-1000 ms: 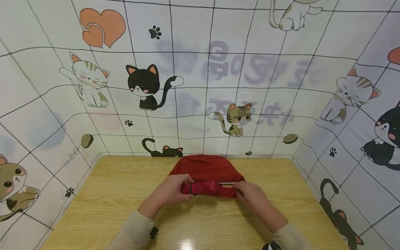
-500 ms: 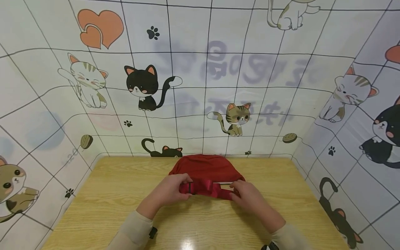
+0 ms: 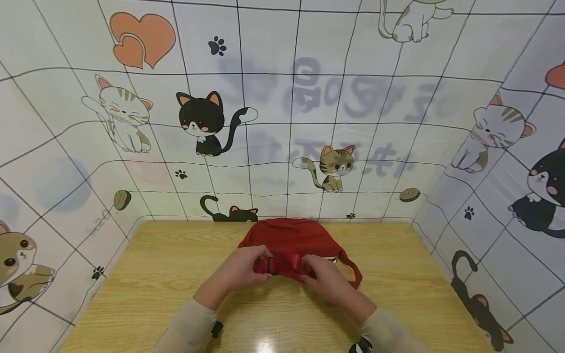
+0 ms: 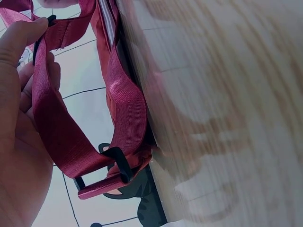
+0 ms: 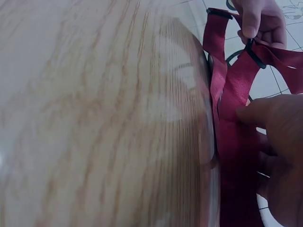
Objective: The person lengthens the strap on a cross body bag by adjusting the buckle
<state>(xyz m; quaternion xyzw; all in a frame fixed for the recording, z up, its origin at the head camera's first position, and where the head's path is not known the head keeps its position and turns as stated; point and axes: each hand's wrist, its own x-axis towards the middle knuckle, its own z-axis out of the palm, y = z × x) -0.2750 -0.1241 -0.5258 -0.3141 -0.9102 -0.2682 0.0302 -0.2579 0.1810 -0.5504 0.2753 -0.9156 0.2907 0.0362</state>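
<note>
A red waist bag point(image 3: 291, 235) lies at the back of the table, its crimson webbing strap point(image 3: 284, 265) drawn up in front. My left hand point(image 3: 242, 267) pinches the strap at a black slider point(image 5: 255, 54), thumb on one side and fingers behind. In the left wrist view, a loop of strap hangs below that hand and runs through a second black slider point(image 4: 120, 164). My right hand point(image 3: 328, 278) pinches the strap nearer the middle, thumb flat against the webbing. A white zip edge point(image 4: 108, 21) shows along the bag.
The wood-grain table point(image 3: 167, 274) spreads around the bag. Behind it and on both sides hangs a white cat-print cloth point(image 3: 273, 147). A red strap end point(image 3: 356, 274) curves out at the bag's right side.
My right hand has slid left along the strap, from its right end toward the middle. The strap's curve at the right of the bag now shows. My left hand has stayed in place.
</note>
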